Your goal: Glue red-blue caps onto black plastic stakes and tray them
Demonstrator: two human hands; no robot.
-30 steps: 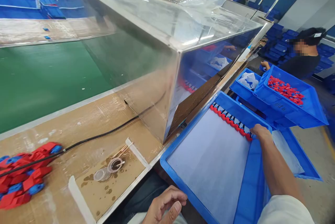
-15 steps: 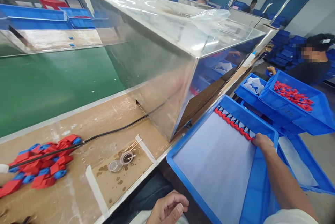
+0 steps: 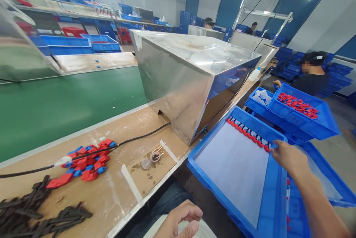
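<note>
My right hand [image 3: 290,159] is at the far right corner of a blue tray [image 3: 274,189], its thumb and fingers slightly apart beside the end of a row of red pieces with black parts [image 3: 247,133]. Nothing shows in its fingers. That row lies on a white sheet [image 3: 232,171] lining the tray, along the far side. My left hand [image 3: 180,219] hovers over my lap, fingers loosely curled, thumb apart, holding nothing. On the bench to the left lie a pile of red and blue plastic pieces [image 3: 89,162] and a heap of black strips [image 3: 41,212].
A metal hood [image 3: 178,82] stands over the green conveyor belt [image 3: 69,101]. A black cable [image 3: 144,133] crosses the bench. Small cups of dark liquid [image 3: 155,156] sit near the edge. Blue crates [image 3: 306,123] stand at right, near a seated person [image 3: 314,75].
My right hand has drawn back slightly from the row's end, its fingers looser. The view has tilted up and shifted left, bringing the black strips into sight. My left hand keeps its loose curl.
</note>
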